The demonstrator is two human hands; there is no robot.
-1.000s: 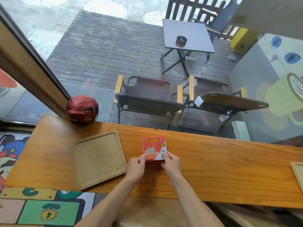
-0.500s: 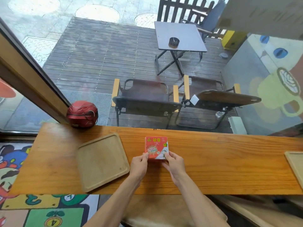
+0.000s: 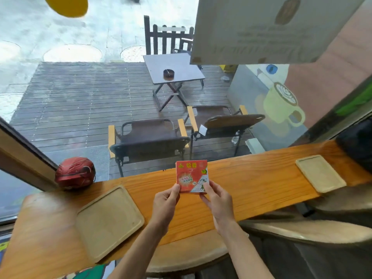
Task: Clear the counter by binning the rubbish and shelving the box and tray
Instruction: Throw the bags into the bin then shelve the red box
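Red helmet at the window, two folding chairs outside, grey patio table with ashtray

Red-orange printed box, pale wooden tray, orange-brown grained counter, red helmet.

Pretty bright, soft daylight coming in through the big window, no harsh shadows anywhere. The counter has a mild sheen. Heavy fisheye warp bends the counter into a curve, and the edges and corners go smeary and blurry. Center's reasonably sharp.
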